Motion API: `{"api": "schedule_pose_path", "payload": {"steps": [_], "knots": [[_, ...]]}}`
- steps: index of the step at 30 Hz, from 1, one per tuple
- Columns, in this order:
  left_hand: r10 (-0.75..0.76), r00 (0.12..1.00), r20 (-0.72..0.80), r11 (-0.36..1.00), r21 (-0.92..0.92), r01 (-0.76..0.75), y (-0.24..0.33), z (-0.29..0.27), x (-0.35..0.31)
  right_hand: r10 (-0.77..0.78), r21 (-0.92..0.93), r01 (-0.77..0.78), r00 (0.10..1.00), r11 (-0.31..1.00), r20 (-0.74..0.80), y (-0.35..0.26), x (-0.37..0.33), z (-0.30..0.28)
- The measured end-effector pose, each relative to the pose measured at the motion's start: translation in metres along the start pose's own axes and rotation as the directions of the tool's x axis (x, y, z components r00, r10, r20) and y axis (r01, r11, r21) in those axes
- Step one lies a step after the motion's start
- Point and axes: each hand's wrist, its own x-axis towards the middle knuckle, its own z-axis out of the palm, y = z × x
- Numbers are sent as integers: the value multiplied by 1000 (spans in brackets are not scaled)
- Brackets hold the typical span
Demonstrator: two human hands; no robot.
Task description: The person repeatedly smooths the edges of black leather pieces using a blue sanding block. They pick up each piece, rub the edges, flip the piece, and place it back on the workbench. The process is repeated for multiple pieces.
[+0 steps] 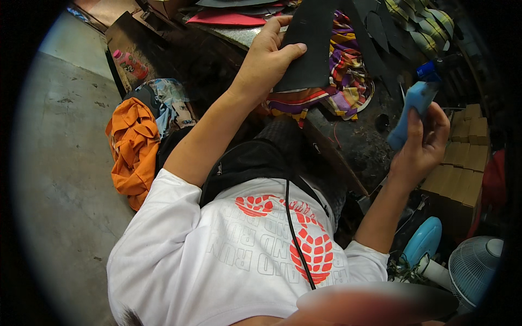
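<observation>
My left hand (265, 62) grips the lower edge of a stiff black sheet (311, 38), thumb on top, holding it over a multicoloured striped cloth (348, 81) on a dark, worn workbench (353, 144). My right hand (423, 144) is raised at the right and closed around a light blue squeeze bottle (410, 111) with a dark blue cap (427, 69). The bottle is a short way right of the sheet and not touching it. My white printed shirt fills the lower part of the view.
An orange cloth (133, 146) and a patterned bundle lie on the concrete floor at left, near a pink bottle (130, 64). Cardboard boxes (465, 157) are stacked at right. A white fan (473, 266) and a light blue fan (423, 239) stand at lower right. More black pieces and a red sheet (228, 19) lie at the back.
</observation>
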Motion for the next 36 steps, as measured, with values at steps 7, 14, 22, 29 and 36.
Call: {"api": "schedule_pose_path", "payload": {"steps": [7, 14, 22, 29, 36], "knots": [[-113, 993, -36, 976, -190, 104, -13, 15, -7, 215, 373, -308, 939, 875, 269, -14, 9, 36], [-166, 986, -4, 945, -288, 158, -6, 7, -20, -115, -228, 225, 903, 947, 414, 17, -14, 61], [-239, 971, 3, 971, 29, 239, 8, -13, -27, 64, -63, -52, 974, 997, 217, 18, 20, 42], [-109, 993, 55, 989, -94, 113, 32, -8, -5, 101, -287, 25, 904, 958, 415, 22, 24, 76], [579, 813, -54, 589, 718, -372, 108, -60, 39, -34, -42, 48, 961, 998, 274, 21, 20, 29]]}}
